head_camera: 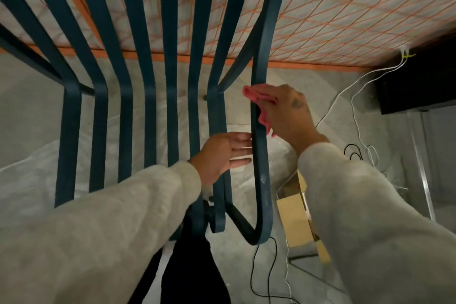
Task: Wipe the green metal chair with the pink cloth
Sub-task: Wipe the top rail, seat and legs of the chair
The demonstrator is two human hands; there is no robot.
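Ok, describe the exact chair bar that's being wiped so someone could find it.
Start at the green metal slatted chair. Follow its slats to the outermost looping bar, on the right. Only this one has the pink cloth pressed on it by the right hand, with the left hand bracing below.

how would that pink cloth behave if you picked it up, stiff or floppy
Probably floppy: the pink cloth is bunched and folded under the right hand, bending around the chair frame. Likely light too, since it is held against the frame with just the fingers. It looks unlikely to slip.
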